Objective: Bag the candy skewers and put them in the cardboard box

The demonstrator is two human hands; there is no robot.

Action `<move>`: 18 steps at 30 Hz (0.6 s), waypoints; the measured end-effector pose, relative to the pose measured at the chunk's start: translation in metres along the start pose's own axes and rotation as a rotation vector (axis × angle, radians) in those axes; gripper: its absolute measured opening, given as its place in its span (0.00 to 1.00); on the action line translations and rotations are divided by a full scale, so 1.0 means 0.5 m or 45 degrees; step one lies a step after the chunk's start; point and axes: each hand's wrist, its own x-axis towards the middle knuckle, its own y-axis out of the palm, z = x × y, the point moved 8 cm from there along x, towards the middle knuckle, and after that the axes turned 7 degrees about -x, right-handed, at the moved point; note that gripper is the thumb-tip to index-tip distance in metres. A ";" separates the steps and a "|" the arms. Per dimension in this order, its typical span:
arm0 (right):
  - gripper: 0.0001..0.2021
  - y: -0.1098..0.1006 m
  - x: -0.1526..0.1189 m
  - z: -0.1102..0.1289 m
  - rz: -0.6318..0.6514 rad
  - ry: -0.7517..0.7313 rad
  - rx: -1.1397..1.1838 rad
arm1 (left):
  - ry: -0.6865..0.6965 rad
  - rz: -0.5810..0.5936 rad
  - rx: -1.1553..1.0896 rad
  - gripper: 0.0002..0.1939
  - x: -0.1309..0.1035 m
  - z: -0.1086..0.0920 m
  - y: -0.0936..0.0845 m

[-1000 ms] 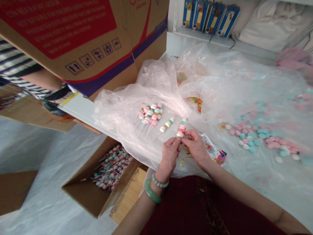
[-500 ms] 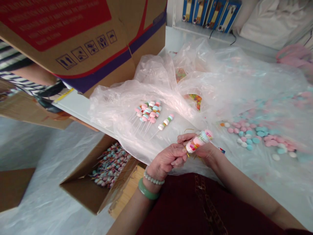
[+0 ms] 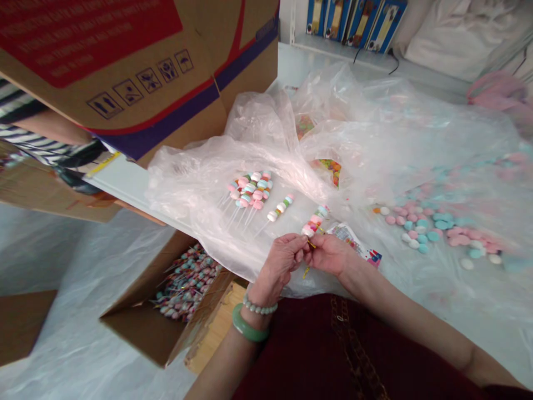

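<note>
A wrapped marshmallow skewer in printed clear film stands out beyond my fingers, tilted up to the right. Pinched closed, my left hand grips its lower end. Against those fingertips, my right hand closes on a gold twist tie at the wrapper's neck. The skewer's stick is mostly hidden by the hands. Farther left on the plastic sheet lies a single unwrapped marshmallow skewer, beside a pile of several more skewers. Printed wrappers lie just behind my right hand.
Loose pink, blue and white marshmallows are spread at the right, partly under clear plastic. A large carton stands at the back left. Below the table edge, an open box holds many finished skewers. Another person's striped sleeve shows at left.
The wrapped skewer has moved left and tipped more upright. My right hand has come from behind it to its base, meeting my left fingertips at the tie. The printed wrappers are now uncovered.
</note>
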 end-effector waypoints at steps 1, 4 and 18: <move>0.05 -0.007 -0.003 0.001 -0.066 -0.015 -0.014 | 0.047 -0.079 -0.015 0.15 0.002 -0.005 -0.010; 0.05 -0.024 -0.023 0.034 -0.318 -0.189 -0.303 | 0.164 -0.226 -0.080 0.14 0.003 -0.017 -0.030; 0.06 -0.008 -0.006 0.027 -0.070 -0.115 -0.361 | 0.186 0.029 -0.010 0.19 -0.003 -0.003 -0.006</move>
